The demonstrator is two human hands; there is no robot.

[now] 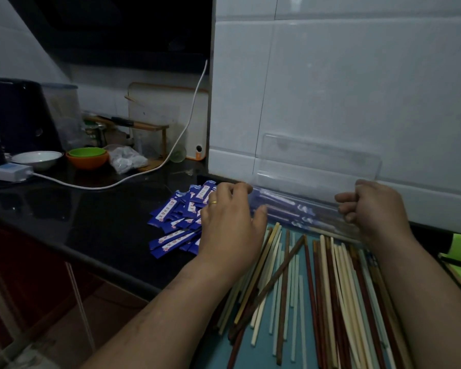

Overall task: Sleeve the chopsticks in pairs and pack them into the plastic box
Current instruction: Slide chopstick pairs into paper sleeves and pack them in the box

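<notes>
KITCHEN COUNTER: 2 bare hands hold 1 clear plastic box (330, 206), which lies lengthwise on the counter at the foot of the white tiled wall (330, 89). Its 1 hinged lid (320, 155) stands open and leans back on the tiles.

The left hand (229, 222), w/ 1 gold ring (213, 202), has its fingers curled over the box's left end and its thumb on the front. The right hand (375, 209) is curled tight on the box's right end. Both are clamped on the box.

Inside the box lie sleeved chopsticks (285, 209) in blue wrappers. At least 3 wrappers show through the plastic; an exact no. cannot be told.

Just in front of the box, approx. 30 loose chopsticks (328, 283), some pale, some brown and some red-brown, are spread on 1 teal mat (213, 352). They are too overlapped for an exact count.

Left of the box is 1 pile of empty blue sleeves (181, 217), a dozen-plus, on the black counter (91, 209).

Further back on the left are 1 white bowl (36, 158), 1 green bowl (87, 151) nested in 1 orange bowl (87, 161), 1 white cable (144, 171) and 1 dark appliance (22, 115).
</notes>
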